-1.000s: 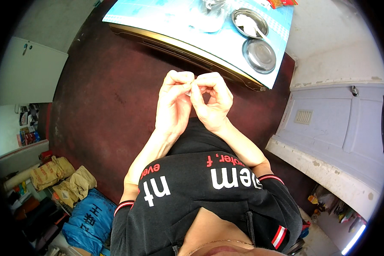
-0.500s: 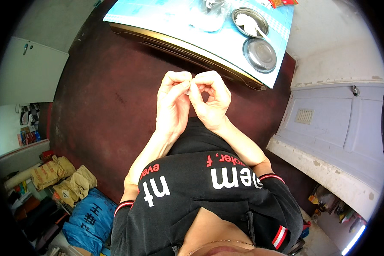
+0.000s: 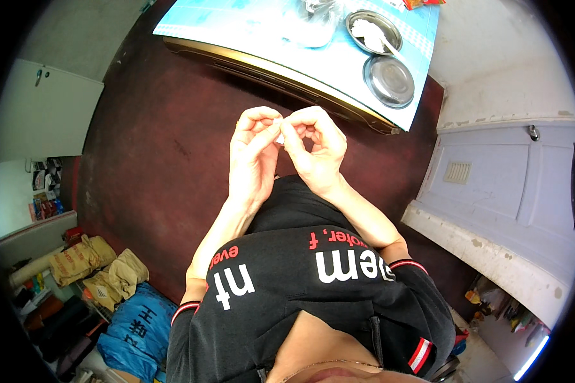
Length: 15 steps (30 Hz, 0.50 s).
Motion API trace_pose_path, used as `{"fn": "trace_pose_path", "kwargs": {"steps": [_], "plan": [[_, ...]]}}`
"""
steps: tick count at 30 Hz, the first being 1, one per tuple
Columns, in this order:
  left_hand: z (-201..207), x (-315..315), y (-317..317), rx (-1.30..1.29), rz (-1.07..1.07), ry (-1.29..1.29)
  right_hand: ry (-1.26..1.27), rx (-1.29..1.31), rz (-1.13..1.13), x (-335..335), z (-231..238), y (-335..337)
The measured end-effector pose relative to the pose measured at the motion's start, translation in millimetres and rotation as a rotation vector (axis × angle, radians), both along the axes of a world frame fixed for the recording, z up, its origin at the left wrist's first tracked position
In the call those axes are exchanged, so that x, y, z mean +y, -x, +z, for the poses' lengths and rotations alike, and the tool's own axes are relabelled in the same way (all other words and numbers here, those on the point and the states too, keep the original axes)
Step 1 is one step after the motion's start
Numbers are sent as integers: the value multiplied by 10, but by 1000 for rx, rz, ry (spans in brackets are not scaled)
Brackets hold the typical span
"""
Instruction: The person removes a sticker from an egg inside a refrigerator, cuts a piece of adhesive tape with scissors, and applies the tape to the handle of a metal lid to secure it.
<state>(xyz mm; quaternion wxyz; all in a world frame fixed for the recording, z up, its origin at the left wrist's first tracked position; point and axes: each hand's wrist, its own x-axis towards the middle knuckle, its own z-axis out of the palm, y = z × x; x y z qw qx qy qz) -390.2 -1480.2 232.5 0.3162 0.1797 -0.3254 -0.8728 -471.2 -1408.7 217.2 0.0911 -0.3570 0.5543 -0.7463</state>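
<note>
Over the dark red floor [image 3: 147, 147], on the near side of the blue surface [image 3: 236, 25], the left hand [image 3: 252, 159] and right hand [image 3: 317, 156] meet, the fingers [image 3: 308, 118] of each pinched closed on a small white piece [image 3: 280, 138] between them; its full shape is hidden. Toward the surface's right end, a metal bowl [image 3: 388, 27] holds white food [image 3: 365, 30] and a pale utensil [image 3: 391, 48], with a round metal dish [image 3: 390, 81] just nearer.
</note>
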Motion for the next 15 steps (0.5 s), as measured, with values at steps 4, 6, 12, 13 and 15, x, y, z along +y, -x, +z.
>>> {"fn": "trace_pose_path", "kwargs": {"steps": [4, 6, 12, 13, 15], "plan": [[25, -13, -22, -88, -17, 23, -12, -85, 67, 25, 68, 41], [23, -15, -24, -115, 36, 91, -53, 22, -52, 1, 115, 61], [68, 44, 18, -178, 216, 361, -89, 401, -148, 127, 328, 75], [90, 70, 32, -180, 252, 396, -129, 307, -79, 126, 325, 48], [71, 101, 19, -183, 254, 443, -170, 208, -12, 101, 289, 43]]}}
